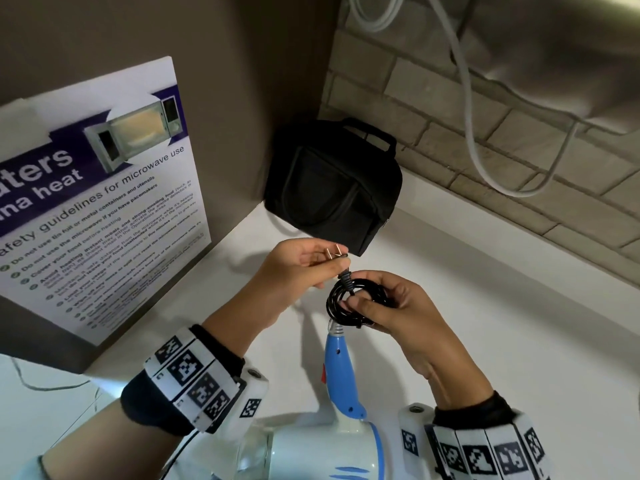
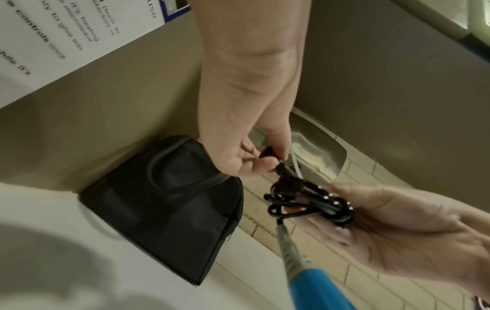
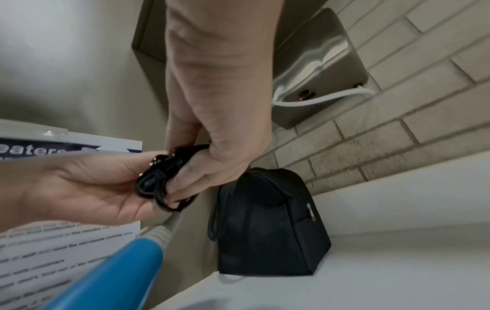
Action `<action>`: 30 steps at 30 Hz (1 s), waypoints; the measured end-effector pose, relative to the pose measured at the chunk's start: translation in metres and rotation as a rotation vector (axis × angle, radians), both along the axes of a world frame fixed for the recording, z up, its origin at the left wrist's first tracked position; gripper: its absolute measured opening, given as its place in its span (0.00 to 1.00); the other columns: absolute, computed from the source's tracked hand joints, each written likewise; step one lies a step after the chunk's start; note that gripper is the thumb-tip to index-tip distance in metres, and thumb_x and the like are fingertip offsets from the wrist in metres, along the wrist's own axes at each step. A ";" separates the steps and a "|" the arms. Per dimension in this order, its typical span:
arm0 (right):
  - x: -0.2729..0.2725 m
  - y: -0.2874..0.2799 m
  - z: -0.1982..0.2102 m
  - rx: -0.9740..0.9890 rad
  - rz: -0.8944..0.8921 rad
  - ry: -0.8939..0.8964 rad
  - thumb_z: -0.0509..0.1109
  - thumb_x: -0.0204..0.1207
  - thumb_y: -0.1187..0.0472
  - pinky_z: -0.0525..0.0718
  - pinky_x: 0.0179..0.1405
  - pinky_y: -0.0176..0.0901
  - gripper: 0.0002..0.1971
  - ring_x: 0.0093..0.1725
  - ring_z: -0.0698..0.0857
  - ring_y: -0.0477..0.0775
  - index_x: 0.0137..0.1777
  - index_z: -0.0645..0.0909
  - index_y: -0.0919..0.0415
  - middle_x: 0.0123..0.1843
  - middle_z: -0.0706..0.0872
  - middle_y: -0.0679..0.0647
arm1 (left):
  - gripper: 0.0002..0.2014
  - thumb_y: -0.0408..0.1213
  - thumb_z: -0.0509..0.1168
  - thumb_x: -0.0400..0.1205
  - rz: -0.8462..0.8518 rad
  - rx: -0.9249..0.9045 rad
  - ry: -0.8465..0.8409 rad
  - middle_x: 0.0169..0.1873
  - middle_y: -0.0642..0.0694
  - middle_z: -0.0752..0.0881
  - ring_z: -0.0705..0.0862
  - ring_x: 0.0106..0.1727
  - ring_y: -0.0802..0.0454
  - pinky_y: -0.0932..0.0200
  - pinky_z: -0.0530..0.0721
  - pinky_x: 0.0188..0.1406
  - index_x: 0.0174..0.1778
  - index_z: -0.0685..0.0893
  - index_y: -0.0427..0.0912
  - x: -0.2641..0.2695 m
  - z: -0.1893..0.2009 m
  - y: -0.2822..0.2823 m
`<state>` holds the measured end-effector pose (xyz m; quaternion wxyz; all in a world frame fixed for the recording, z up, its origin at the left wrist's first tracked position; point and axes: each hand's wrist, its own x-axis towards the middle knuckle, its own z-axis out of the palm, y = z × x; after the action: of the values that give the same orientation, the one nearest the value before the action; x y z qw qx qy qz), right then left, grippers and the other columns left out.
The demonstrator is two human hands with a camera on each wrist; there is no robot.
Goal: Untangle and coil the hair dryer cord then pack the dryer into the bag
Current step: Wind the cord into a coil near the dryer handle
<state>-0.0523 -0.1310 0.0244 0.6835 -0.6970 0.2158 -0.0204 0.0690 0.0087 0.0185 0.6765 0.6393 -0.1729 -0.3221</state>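
My right hand (image 1: 358, 308) holds a small coil of black cord (image 1: 356, 299) above the white counter. The coil (image 2: 310, 203) shows between its thumb and fingers in the left wrist view. My left hand (image 1: 329, 264) pinches the plug (image 1: 337, 256) at the cord's end, prongs pointing up, just above the coil (image 3: 161, 180). The hair dryer hangs below the coil, its blue handle (image 1: 337, 368) up and its white body (image 1: 329, 452) near my chest. A black bag (image 1: 332, 185) stands upright in the corner behind my hands, apart from them.
A microwave safety poster (image 1: 97, 202) leans on the left wall. White cables (image 1: 485, 150) hang over the brick-tile wall on the right, from a steel appliance (image 3: 318, 69). The white counter (image 1: 485, 323) stretches right of my hands.
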 end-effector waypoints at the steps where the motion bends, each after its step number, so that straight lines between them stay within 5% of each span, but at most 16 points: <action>1: -0.001 0.001 -0.002 0.028 -0.027 -0.006 0.72 0.73 0.73 0.88 0.48 0.42 0.15 0.48 0.90 0.53 0.57 0.85 0.57 0.45 0.91 0.56 | 0.08 0.35 0.73 0.76 -0.010 0.007 -0.006 0.45 0.44 0.92 0.89 0.45 0.57 0.67 0.83 0.37 0.50 0.89 0.46 0.001 0.000 0.000; 9: -0.004 0.009 -0.007 0.076 -0.139 -0.080 0.72 0.73 0.72 0.87 0.57 0.52 0.15 0.53 0.90 0.63 0.57 0.85 0.58 0.48 0.89 0.63 | 0.08 0.31 0.71 0.78 0.050 -0.088 0.187 0.40 0.46 0.91 0.88 0.42 0.57 0.65 0.85 0.44 0.52 0.87 0.41 0.001 -0.011 0.002; 14: -0.003 0.005 -0.008 0.164 -0.160 -0.092 0.69 0.75 0.72 0.88 0.51 0.44 0.14 0.51 0.91 0.57 0.59 0.84 0.60 0.49 0.91 0.58 | 0.18 0.47 0.72 0.76 -0.096 0.028 0.073 0.53 0.44 0.90 0.88 0.56 0.50 0.54 0.86 0.60 0.60 0.83 0.45 -0.012 -0.020 0.001; 16: -0.002 0.006 -0.008 0.150 -0.149 -0.094 0.68 0.77 0.72 0.88 0.53 0.45 0.15 0.54 0.89 0.58 0.61 0.83 0.61 0.52 0.90 0.60 | 0.23 0.51 0.73 0.73 -0.212 0.068 0.085 0.55 0.41 0.89 0.89 0.57 0.49 0.52 0.86 0.59 0.62 0.82 0.46 -0.019 -0.021 0.003; 20: -0.004 0.003 -0.008 0.095 -0.149 -0.100 0.68 0.77 0.72 0.87 0.56 0.47 0.16 0.56 0.89 0.58 0.62 0.83 0.57 0.54 0.90 0.60 | 0.20 0.30 0.73 0.76 -0.339 0.030 0.024 0.54 0.39 0.88 0.88 0.57 0.49 0.61 0.86 0.54 0.63 0.80 0.50 -0.026 -0.022 0.004; 23: -0.006 0.002 -0.012 -0.036 -0.160 -0.099 0.68 0.77 0.72 0.87 0.57 0.49 0.17 0.56 0.88 0.56 0.60 0.84 0.53 0.53 0.90 0.56 | 0.28 0.25 0.72 0.76 -0.368 0.066 -0.050 0.55 0.42 0.88 0.87 0.53 0.53 0.68 0.83 0.51 0.63 0.75 0.61 -0.027 -0.025 0.004; 26: -0.006 -0.001 -0.017 -0.291 -0.177 -0.090 0.71 0.76 0.68 0.85 0.53 0.41 0.15 0.49 0.87 0.44 0.56 0.84 0.48 0.48 0.90 0.46 | 0.32 0.26 0.73 0.75 -0.335 0.086 -0.087 0.58 0.40 0.86 0.86 0.45 0.58 0.67 0.83 0.51 0.63 0.72 0.67 -0.029 -0.029 0.004; 30: -0.007 -0.008 -0.019 -0.554 -0.167 -0.083 0.72 0.75 0.65 0.80 0.44 0.30 0.16 0.43 0.84 0.37 0.48 0.81 0.37 0.40 0.87 0.31 | 0.35 0.27 0.75 0.73 -0.338 0.151 -0.023 0.59 0.42 0.84 0.88 0.47 0.53 0.57 0.87 0.54 0.73 0.71 0.57 -0.033 -0.041 0.002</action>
<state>-0.0588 -0.1387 0.0057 0.4713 -0.8356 0.2303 -0.1632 0.0363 0.0109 -0.0227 0.5608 0.6538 -0.2609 -0.4358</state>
